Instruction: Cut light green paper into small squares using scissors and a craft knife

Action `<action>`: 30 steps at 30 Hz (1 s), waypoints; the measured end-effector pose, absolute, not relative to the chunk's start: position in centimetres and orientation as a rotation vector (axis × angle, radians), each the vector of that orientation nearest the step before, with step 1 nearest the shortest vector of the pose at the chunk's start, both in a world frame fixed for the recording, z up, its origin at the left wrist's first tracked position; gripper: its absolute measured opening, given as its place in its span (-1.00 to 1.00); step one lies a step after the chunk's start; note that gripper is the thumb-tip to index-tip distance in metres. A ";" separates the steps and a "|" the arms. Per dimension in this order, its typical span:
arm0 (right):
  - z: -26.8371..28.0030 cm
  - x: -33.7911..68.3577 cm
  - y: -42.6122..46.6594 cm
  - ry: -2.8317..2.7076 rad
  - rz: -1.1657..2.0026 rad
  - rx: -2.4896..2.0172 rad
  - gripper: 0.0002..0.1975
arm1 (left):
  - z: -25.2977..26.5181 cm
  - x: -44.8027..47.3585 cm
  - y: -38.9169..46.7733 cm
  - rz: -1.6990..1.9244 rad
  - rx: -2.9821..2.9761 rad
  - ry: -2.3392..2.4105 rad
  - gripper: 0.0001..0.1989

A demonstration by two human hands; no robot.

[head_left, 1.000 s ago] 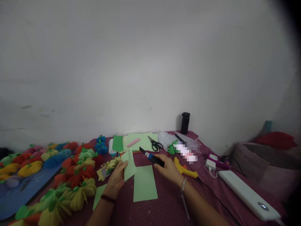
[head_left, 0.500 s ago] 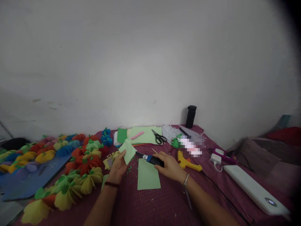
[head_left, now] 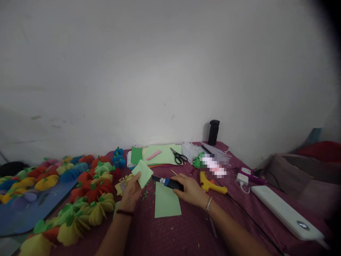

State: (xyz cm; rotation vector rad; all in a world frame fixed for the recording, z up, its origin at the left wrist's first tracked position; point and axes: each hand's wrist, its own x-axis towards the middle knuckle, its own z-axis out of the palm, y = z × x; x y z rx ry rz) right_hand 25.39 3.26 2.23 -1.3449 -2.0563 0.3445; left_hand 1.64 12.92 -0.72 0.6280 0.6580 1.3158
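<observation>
My left hand [head_left: 132, 191] pinches a small light green felt-like sheet [head_left: 142, 173] and holds it up off the table. In my right hand [head_left: 190, 189] is a utility knife [head_left: 172, 183] with a black and blue handle, its blade pointing left, close to the sheet's right edge; whether they touch I cannot tell. A larger light green sheet [head_left: 167, 204] lies flat on the cloth below the knife. Small green scraps [head_left: 145, 194] are scattered to its left.
Rows of colourful felt pumpkins [head_left: 93, 188] fill the left side. Scissors [head_left: 178, 156] and a pink strip [head_left: 153, 155] lie on green sheets at the back. To the right are a yellow glue gun [head_left: 211, 185], a black bottle [head_left: 214, 132], a white power bank [head_left: 285, 209] and a cable.
The view has shifted slightly, moving most things a little to the left. Both hands keep their holds on the green sheet and the knife, nearly in the same pose.
</observation>
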 end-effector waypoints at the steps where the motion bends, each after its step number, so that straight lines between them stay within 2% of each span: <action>1: 2.2 25.4 3.3 -2.055 0.341 -1.348 -0.61 | -0.6 1.7 12.9 1.309 0.637 0.665 -0.67; 11: 1.6 25.3 3.6 -2.030 0.306 -1.427 -0.58 | -1.8 2.2 13.6 1.442 0.711 0.801 -0.82; 18: 1.1 24.9 3.8 -1.973 0.265 -1.469 -0.61 | -2.3 3.6 12.4 1.374 0.886 0.811 -0.60; 23: 0.6 24.7 4.1 -1.914 0.273 -1.521 -0.64 | -2.2 4.5 11.6 1.316 0.913 0.804 -0.54; 30: -0.1 24.8 4.6 -1.826 0.243 -1.490 -0.57 | -2.7 5.4 10.9 1.168 0.926 0.770 -0.62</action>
